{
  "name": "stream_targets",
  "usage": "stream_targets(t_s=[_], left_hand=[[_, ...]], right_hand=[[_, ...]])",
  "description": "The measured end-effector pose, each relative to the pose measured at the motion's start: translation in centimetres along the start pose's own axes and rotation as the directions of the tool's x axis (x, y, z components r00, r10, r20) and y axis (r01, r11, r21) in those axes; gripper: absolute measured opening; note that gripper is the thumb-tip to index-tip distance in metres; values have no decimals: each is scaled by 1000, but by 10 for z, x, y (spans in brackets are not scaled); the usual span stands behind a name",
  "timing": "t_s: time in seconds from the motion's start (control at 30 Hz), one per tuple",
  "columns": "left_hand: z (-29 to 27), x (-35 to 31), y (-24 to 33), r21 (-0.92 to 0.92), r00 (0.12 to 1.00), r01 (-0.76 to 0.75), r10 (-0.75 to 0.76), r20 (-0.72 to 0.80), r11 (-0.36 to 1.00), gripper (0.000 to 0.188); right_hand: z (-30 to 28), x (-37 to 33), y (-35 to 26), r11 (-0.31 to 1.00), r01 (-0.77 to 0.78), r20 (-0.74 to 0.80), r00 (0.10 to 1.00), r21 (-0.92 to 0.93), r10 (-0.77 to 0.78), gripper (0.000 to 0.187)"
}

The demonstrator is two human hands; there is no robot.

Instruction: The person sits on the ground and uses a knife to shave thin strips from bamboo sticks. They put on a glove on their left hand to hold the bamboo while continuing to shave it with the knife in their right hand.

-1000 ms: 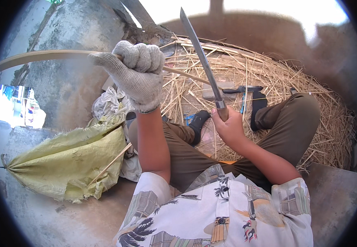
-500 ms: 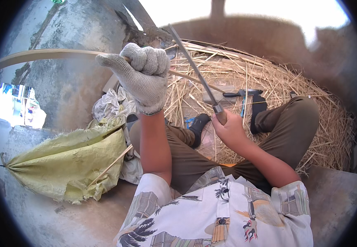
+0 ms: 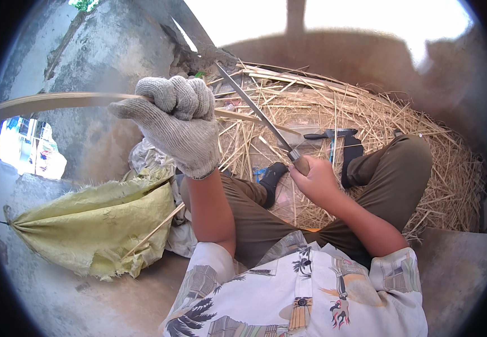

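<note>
My left hand (image 3: pixel 177 121), in a pale knitted work glove, is closed round a long flat strip that looks like split bamboo (image 3: pixel 58 101). The strip runs out to the far left, and its shorter end comes out to the right of the fist. Bare and closed, my right hand (image 3: pixel 317 178) grips the wooden handle of a knife (image 3: pixel 253 106). Its long narrow blade slants up and to the left, and its tip is above and to the right of the gloved fist. In this view the blade lies across the end of the strip; I cannot tell whether they touch.
Loose bamboo slivers (image 3: pixel 412 163) cover the floor around my bent legs. Between my feet lies a dark-handled blade tool (image 3: pixel 330 135). A yellow-green woven sack (image 3: pixel 97 224) is at left beside pale cloth (image 3: pixel 148 154); a grey wall (image 3: pixel 108 50) rises behind.
My left hand has moved left and slightly down, taking the strip with it. The knife blade tilts further left, while my right hand stays nearly in place.
</note>
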State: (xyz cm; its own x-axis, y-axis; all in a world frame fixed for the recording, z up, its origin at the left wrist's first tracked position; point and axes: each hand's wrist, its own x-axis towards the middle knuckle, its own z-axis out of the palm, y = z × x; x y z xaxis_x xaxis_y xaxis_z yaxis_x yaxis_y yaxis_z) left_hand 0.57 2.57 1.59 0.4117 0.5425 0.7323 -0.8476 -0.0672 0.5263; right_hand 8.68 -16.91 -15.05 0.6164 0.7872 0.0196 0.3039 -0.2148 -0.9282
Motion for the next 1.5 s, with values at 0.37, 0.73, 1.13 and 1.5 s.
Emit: stream_targets(t_s=[0.37,0.73,1.13,1.5], left_hand=[[5,-3,0,-23,999,35,-36,-28,999,64],[2,-1,-7,-136,997,76,-72,37,988,63],[-6,-1,1,-108,996,89,-89,5,990,63],[-5,-4,-4,-200,986,134,-111,123,971,64]], right_hand=[[14,-10,9,996,-54,9,999,65,53,22],[6,-9,-7,957,-17,-200,977,288,78,20],[-7,-8,-12,983,-21,-224,973,184,63,18],[11,-2,24,986,-47,-116,991,157,66,28]])
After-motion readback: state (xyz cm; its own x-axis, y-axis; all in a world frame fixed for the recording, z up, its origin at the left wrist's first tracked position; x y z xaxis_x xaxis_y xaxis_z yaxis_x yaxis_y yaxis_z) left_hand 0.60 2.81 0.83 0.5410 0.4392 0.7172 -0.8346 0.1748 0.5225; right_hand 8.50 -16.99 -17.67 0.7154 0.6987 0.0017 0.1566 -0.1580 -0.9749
